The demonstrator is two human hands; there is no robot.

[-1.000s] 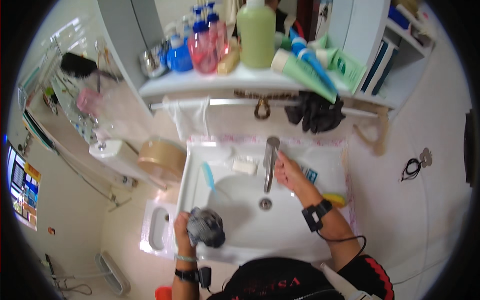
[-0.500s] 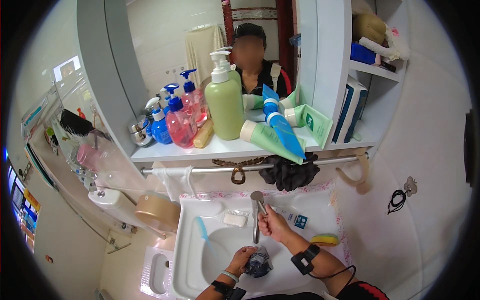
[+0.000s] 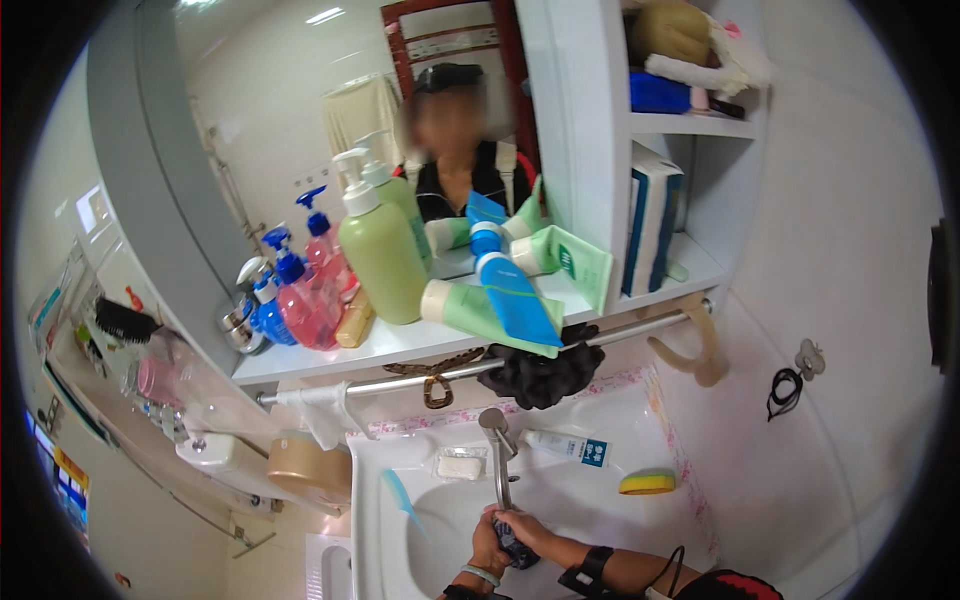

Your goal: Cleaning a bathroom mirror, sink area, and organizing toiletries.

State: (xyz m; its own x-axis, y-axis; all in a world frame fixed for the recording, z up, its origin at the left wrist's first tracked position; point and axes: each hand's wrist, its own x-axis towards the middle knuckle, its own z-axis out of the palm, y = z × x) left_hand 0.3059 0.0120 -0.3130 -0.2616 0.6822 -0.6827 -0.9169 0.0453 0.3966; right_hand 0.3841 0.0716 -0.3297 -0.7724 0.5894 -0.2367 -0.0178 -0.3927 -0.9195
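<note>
Both hands meet over the basin of a white sink (image 3: 372,560), just below the spout of a chrome faucet (image 3: 502,478). Between them is a dark, crumpled piece of cloth (image 3: 516,553), whose exact kind I cannot make out. My left hand (image 3: 487,543) grips it from the left. My right hand (image 3: 528,531) closes over it from the right, its fingers partly hidden. Whether water runs from the spout is not visible.
On the sink lie a blue comb (image 3: 398,491), a bar of soap (image 3: 460,467), a white tube (image 3: 566,447) and a yellow sponge (image 3: 647,484). Above, a towel rail (image 3: 640,333) and a shelf (image 3: 290,365) crowded with pump bottles and tubes jut out.
My right hand has left the faucet handle and come down to the cloth beside my left hand. The cloth is now under the spout. The view has tilted and shifted.
</note>
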